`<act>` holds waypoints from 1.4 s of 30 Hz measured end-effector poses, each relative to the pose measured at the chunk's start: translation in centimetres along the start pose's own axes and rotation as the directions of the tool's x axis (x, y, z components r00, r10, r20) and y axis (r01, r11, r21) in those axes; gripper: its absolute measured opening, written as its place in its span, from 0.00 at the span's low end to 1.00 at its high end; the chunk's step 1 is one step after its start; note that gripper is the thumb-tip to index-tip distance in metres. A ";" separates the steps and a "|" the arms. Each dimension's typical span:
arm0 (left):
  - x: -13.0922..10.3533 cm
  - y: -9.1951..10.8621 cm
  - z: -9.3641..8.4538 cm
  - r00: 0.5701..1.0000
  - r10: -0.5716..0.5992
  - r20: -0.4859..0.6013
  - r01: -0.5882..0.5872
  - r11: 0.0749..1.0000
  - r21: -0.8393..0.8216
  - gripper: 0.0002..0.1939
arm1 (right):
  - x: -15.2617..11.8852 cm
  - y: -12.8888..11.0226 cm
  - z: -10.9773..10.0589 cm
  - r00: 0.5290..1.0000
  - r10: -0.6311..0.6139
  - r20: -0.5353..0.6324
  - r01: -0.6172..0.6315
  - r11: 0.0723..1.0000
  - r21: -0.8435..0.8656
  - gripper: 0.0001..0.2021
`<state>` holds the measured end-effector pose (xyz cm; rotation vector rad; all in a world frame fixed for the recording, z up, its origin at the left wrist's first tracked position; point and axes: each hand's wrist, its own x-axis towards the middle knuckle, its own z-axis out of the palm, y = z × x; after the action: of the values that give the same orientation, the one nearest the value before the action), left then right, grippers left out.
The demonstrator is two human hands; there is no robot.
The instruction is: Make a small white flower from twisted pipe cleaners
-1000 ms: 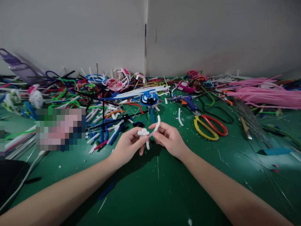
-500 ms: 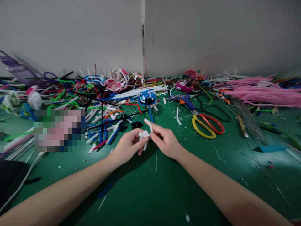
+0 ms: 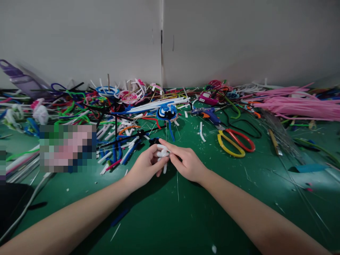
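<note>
Between my hands is a small looped bundle of white pipe cleaner (image 3: pixel 163 153), held above the green table (image 3: pixel 186 219). My left hand (image 3: pixel 146 163) pinches the bundle between thumb and fingers, and a short white end hangs below. My right hand (image 3: pixel 187 161) is closed at the bundle's right side, its fingers on the pipe cleaner's free end, which bends across the top. Just behind my fingers lies a black fuzzy piece (image 3: pixel 154 141). Farther back sits a coiled blue, white and black pipe-cleaner piece (image 3: pixel 166 112) with a blue tail.
Scissors with red and yellow handles (image 3: pixel 231 143) lie right of my hands, beside a blue glue gun (image 3: pixel 209 115). Cut pipe cleaners (image 3: pixel 117 148) are scattered at left. A pink pipe-cleaner bundle (image 3: pixel 297 104), a craft knife (image 3: pixel 275 142) and a purple bottle (image 3: pixel 25 83) lie farther out.
The white pipe cleaner's free end, which pointed up, is now bent leftward over the bundle. My right fingers have moved left with it; my left hand keeps its pinch.
</note>
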<state>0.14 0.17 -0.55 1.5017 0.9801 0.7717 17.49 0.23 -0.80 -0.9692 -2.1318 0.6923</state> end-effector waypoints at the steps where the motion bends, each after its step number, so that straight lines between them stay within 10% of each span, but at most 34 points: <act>1: 0.0 -0.1 0.0 1.000 -0.003 0.000 0.003 1.000 0.012 0.07 | 0.0 0.0 0.0 1.000 -0.002 0.002 0.002 1.000 -0.005 0.25; 42: 0.5 0.0 -0.3 0.996 -0.014 -0.089 -0.002 0.985 -0.170 0.08 | 0.3 0.0 -0.2 0.980 0.179 -0.082 -0.169 0.978 0.125 0.15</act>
<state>0.08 0.72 -0.57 1.3258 0.9597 0.9020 17.50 0.53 -0.60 -1.1110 -1.9193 0.8322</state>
